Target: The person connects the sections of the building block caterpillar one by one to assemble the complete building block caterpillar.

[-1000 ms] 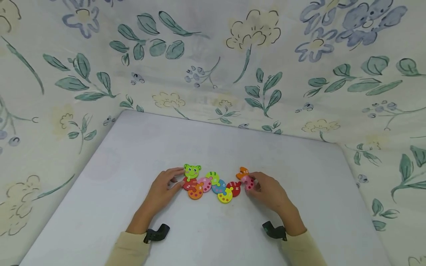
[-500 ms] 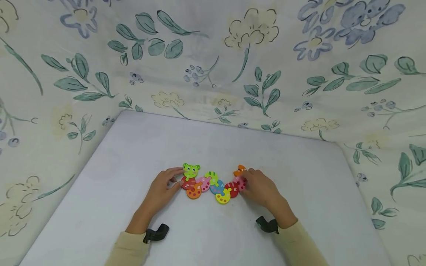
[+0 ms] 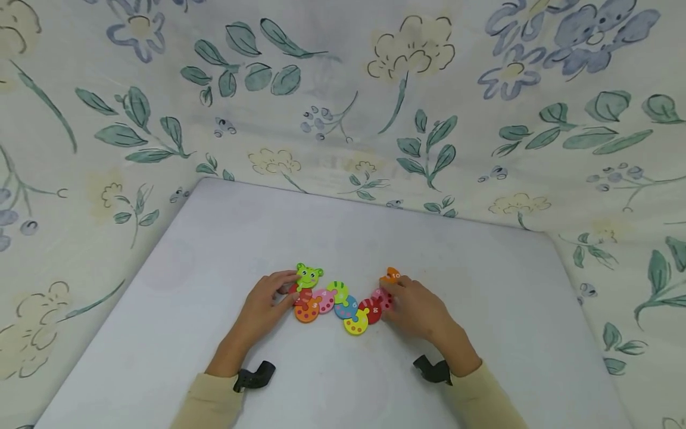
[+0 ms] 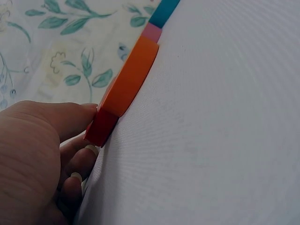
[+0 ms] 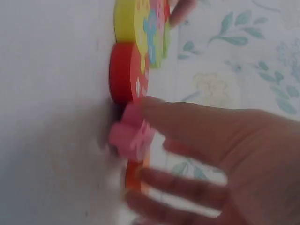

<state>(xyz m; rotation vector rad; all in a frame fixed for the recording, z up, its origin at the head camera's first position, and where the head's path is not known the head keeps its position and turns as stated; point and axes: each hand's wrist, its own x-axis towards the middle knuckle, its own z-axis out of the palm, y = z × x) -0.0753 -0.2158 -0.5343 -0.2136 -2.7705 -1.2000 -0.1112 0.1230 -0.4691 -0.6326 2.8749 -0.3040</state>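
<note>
A flat caterpillar puzzle of numbered, coloured pieces lies across the white table. Its green smiling head [image 3: 308, 275] is at the left end, joined to a red piece [image 4: 101, 126]. My left hand [image 3: 265, 304] holds this end, thumb against the red piece and fingertips by the head. The orange 3 piece [image 3: 307, 311], blue piece [image 3: 346, 307], yellow piece [image 3: 356, 322] and red 8 piece [image 3: 370, 311] run rightward. My right hand [image 3: 420, 307] grips the pink piece [image 5: 133, 133], which sits against the red 8, partly hidden by fingers. Beyond it is the orange 10 tail [image 3: 393, 274].
The white table [image 3: 321, 381] extends around the puzzle on all sides. Behind it and at both sides hangs a floral-patterned cloth [image 3: 343, 89]. A black wrist camera [image 3: 256, 376] is strapped to each forearm.
My right hand has moved left, bringing the pink piece and orange tail up to the red 8. The chain has shifted slightly left and toward me. My left hand stays at the head end.
</note>
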